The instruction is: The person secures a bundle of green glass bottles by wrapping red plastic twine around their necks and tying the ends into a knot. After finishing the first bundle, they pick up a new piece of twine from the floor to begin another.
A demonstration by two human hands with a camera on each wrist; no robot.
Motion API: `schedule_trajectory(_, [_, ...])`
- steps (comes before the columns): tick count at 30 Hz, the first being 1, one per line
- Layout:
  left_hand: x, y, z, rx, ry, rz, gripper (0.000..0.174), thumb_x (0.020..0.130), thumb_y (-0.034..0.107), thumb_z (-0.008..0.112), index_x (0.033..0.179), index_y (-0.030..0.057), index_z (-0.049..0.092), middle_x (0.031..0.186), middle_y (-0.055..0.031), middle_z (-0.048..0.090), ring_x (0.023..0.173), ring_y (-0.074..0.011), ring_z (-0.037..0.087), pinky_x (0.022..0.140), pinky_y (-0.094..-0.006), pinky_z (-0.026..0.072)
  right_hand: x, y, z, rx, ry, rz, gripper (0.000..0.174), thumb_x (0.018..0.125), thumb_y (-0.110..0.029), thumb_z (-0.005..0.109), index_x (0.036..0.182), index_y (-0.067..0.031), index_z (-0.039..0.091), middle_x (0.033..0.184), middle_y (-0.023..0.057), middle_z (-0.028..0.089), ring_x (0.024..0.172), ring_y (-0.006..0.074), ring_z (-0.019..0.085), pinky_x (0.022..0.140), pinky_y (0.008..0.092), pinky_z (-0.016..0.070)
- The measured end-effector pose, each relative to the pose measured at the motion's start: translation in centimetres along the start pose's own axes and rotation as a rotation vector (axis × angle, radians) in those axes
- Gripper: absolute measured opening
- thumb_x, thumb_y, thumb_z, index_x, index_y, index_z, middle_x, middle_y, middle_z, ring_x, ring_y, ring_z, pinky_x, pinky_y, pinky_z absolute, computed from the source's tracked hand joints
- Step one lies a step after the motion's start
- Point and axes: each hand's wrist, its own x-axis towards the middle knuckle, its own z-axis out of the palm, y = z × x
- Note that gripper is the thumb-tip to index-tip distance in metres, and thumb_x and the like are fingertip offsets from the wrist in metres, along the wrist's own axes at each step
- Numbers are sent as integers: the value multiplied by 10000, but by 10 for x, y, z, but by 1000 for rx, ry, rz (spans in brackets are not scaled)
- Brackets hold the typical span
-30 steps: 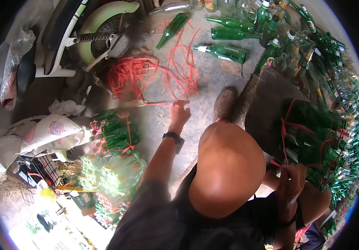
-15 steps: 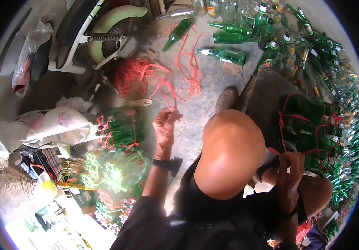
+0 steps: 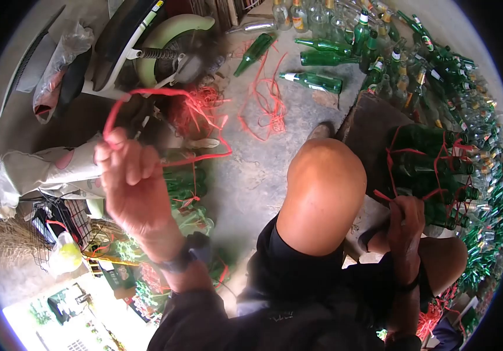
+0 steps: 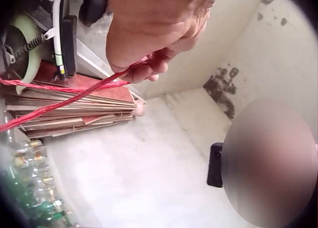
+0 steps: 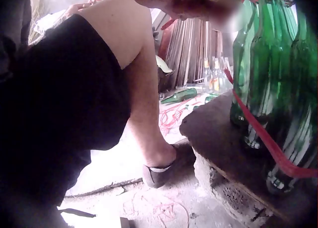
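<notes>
My left hand (image 3: 134, 187), raised at the left in the head view, grips a red plastic string (image 3: 201, 157). In the left wrist view two lengths of the string (image 4: 59, 106) run from the curled fingers. A tangled pile of the same string (image 3: 196, 111) lies on the floor beyond. At the right, my right hand (image 3: 406, 228) pinches a short red string end (image 3: 383, 195) beside a bundle of green glass bottles (image 3: 418, 167). Red string (image 5: 263, 138) circles these bottles, which stand on a stone slab (image 5: 208, 123) in the right wrist view.
Loose green bottles (image 3: 321, 82) lie on the floor ahead. Many more bottles (image 3: 485, 117) crowd the right side. A scooter wheel (image 3: 175, 58), a pale sack (image 3: 47, 169) and another tied bottle bundle (image 3: 184, 184) are at the left. A bent knee (image 3: 324, 193) rises between the hands.
My left hand has come from the floor by the string pile, up and to the left, drawing string out of the pile. My right hand stays beside the bottle bundle.
</notes>
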Motion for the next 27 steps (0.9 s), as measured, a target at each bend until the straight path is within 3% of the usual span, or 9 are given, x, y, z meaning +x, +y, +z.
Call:
schedule_trajectory(6, [-9,29,35,-69,-114,52,203,991,-41,581,1163,66,567,1208,-80,594,677,-95,432,663,-290,364,-2,0,0,3,19,-12,100,890,63,644,953,-8,612,856,160,593,824,369,565,745,458,454])
schedule_trajectory(11, [-21,48,48,-122,-136,80,264,914,-102,586,1118,66,578,1192,-7,620,647,-101,441,642,-305,333,-4,4,-1,-1,8,-6,94,892,55,649,951,-8,610,857,156,599,824,361,572,749,450,461])
schedule_trajectory(19, [-42,69,63,-249,-135,162,219,985,-60,560,1138,85,618,1162,5,641,633,-92,409,611,-289,309,-3,5,1,-15,25,-32,88,893,45,650,943,-14,607,858,153,610,826,353,580,760,439,470])
schedule_trajectory(27, [-45,74,56,-207,-120,188,209,985,-60,559,1137,72,614,1156,-5,631,630,-95,409,606,-285,314,-2,4,2,-22,33,-38,85,892,47,640,944,-13,608,857,152,615,828,353,585,763,441,474])
